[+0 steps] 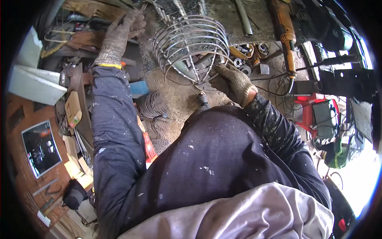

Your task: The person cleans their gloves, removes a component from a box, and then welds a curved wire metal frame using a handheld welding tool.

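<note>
A round cage of bent metal rods, with several hoops joined by crossing ribs, sits over the edge of the dark workbench in front of me. My right hand, in a knit work glove, is closed at the cage's near right side, its fingertips on the rod there. Up at the far left, my left hand, in a dirty glove with a yellow cuff, has its fingers curled beside some thin metal rods. What those fingers hold, if anything, is hidden.
An orange power tool with a cable and a metal pipe lie on the right of the bench. Metal rings sit below its edge. Stacked wire coils stand at my left; a red stool is at right.
</note>
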{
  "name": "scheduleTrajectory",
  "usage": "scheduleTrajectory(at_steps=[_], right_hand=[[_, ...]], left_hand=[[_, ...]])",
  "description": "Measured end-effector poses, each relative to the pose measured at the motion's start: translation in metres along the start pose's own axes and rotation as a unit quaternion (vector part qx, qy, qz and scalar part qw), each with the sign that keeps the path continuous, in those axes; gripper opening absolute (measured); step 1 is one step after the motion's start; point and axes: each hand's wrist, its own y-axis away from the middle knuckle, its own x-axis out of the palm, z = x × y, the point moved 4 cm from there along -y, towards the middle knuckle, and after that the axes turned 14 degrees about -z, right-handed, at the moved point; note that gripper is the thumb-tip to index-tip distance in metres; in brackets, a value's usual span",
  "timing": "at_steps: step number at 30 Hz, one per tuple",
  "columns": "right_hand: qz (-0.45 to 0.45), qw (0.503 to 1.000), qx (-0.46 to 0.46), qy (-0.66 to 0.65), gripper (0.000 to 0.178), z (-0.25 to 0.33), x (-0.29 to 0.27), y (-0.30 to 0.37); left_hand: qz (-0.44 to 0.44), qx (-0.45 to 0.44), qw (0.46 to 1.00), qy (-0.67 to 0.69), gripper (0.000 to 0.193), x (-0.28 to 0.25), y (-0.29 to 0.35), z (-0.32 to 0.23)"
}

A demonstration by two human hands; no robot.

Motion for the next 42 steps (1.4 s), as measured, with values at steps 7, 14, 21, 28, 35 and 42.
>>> scheduleTrajectory(at_steps=[7, 14, 21, 28, 35, 42], right_hand=[[-0.016, 1.0, -0.025, -0.002, 0.026, 0.0, 0.005, -0.001], [-0.069, 0.996, -0.046, -0.015, 0.019, -0.008, 0.014, 0.011], [-0.095, 0.991, -0.097, -0.011, 0.028, -0.017, 0.015, 0.024], [-0.082, 0.988, -0.123, 0.035, 0.031, -0.015, 0.016, 0.025], [-0.065, 0.992, -0.054, 0.091, 0.031, -0.014, 0.012, 0.021], [-0.001, 0.997, -0.052, 0.061, 0.031, -0.01, 0.006, 0.019]], left_hand=[[0.05, 0.148, 0.971, -0.183, 0.046, 0.0, 0.026, 0.033], [0.073, 0.268, 0.948, -0.154, 0.03, 0.08, 0.006, 0.033], [0.151, 0.283, 0.926, -0.202, 0.046, 0.091, 0.0, 0.041], [0.189, 0.142, 0.967, -0.095, 0.047, 0.091, -0.012, 0.059], [0.17, 0.125, 0.971, -0.114, 0.043, 0.079, -0.016, 0.062], [0.128, 0.181, 0.949, -0.225, 0.045, 0.112, 0.002, 0.031]])
